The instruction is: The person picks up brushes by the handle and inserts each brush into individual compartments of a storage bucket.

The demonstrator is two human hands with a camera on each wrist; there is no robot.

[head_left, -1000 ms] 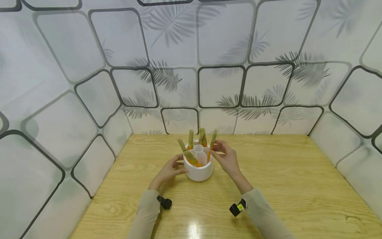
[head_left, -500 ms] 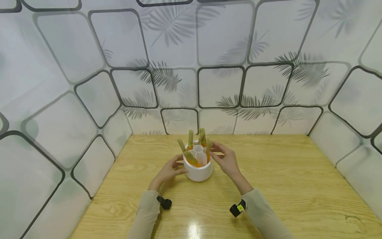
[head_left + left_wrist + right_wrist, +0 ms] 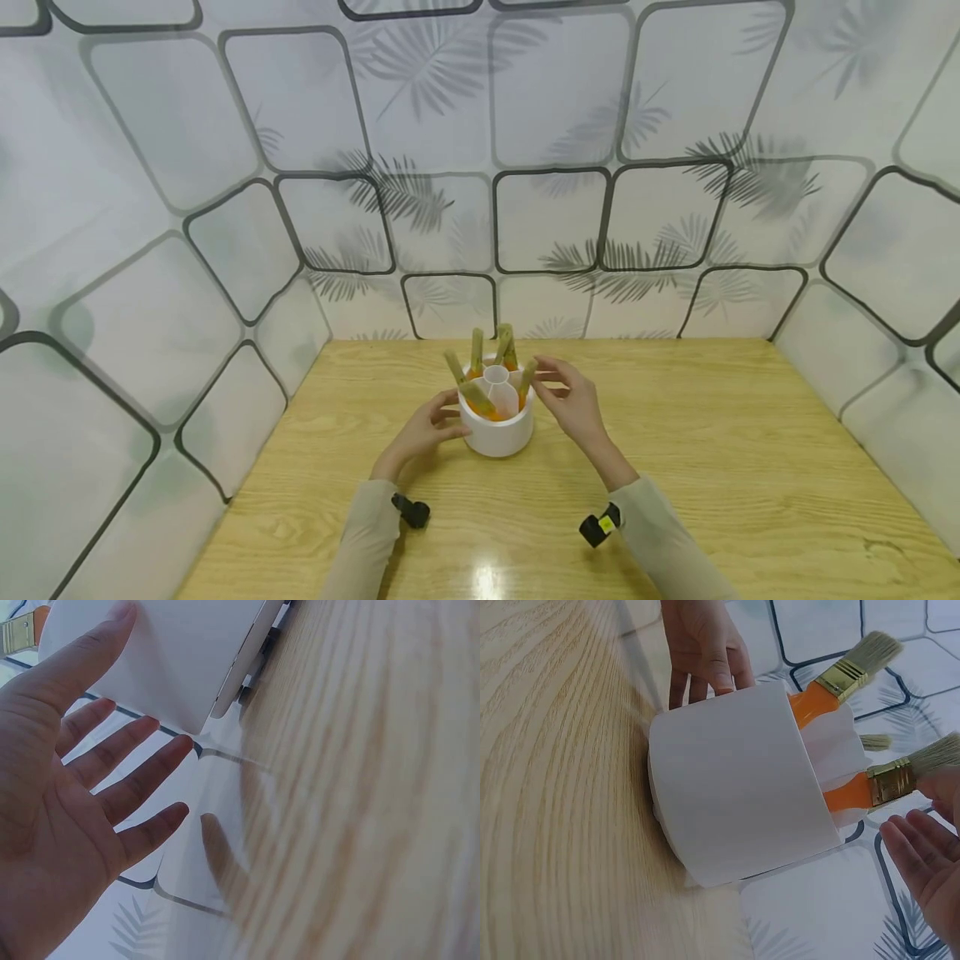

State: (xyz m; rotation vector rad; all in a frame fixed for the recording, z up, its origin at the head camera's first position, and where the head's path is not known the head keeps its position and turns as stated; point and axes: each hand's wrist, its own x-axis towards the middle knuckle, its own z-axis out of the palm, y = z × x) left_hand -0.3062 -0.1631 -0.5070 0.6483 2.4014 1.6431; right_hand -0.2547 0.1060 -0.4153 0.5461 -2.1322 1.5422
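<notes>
A white round divided holder (image 3: 498, 440) stands on the wooden table with several paintbrushes in its compartments, bristles up. In the right wrist view the brushes show orange handles and gold ferrules. My left hand (image 3: 420, 431) is at the holder's left side, thumb tip on its wall and fingers spread behind it. To the right of the holder, my right hand (image 3: 576, 408) is beside the rightmost paintbrush (image 3: 527, 377). Its fingers are loosely extended, and the thumb overlaps the bristle tips of that paintbrush (image 3: 889, 784). Another paintbrush (image 3: 840, 681) leans near the left hand.
The wooden table (image 3: 735, 467) spreads out around the holder. Behind and at both sides rises a pale patterned backdrop (image 3: 551, 221). Small dark feet (image 3: 245, 694) show under the holder's base. A black camera is strapped at each wrist.
The right hand lowered the rightmost paintbrush deeper into the holder, then its fingers moved slightly right, off the bristles. The left hand has stayed at the holder's side.
</notes>
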